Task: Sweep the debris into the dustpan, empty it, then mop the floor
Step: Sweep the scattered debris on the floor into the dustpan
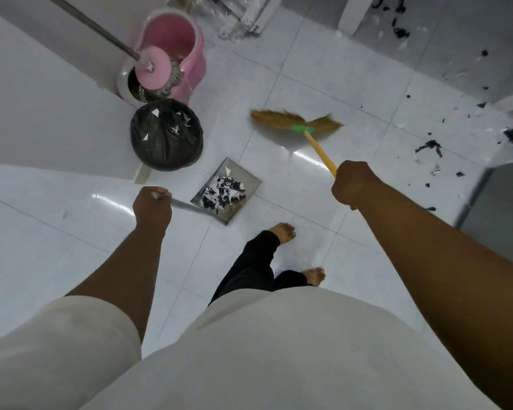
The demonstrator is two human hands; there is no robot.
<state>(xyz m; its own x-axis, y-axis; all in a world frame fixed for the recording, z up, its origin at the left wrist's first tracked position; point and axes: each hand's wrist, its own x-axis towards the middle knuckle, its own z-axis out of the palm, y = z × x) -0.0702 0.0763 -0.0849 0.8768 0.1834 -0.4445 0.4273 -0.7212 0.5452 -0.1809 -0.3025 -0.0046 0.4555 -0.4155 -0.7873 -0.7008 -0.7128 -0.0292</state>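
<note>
One dustpan: a grey metal dustpan [251,182] is seen low over the white tiled floor [279,69], just ahead of the bare feet [283,232]; whether the tiles are touched cannot be told.
Debris in pan: a heap of black and white scraps [224,192] is carried in the middle of the pan.
Left hand: the left hand [152,207] is wrapped, fingers curled, round the end of the pan's long metal handle [187,206].
Right hand: the right hand [354,184] is closed in a fist round the yellow broomstick [322,153].
Broom: the straw broom head [296,121], fitted with a green collar, is blurred and is seen beyond the pan to the right, apart from it.
Bin: a round black-lined bin [166,136] is set just beyond the pan to the left; a few scraps are seen inside.
Mop bucket: a pink mop bucket [199,63] is placed directly behind the bin by the wall; the pink mop head [153,68] is rested in its basket, the pole [95,26] slanted towards the upper left.
Loose debris: black and white loose bits [430,147] are scattered over the tiles at the far right, well apart from the broom.
</note>
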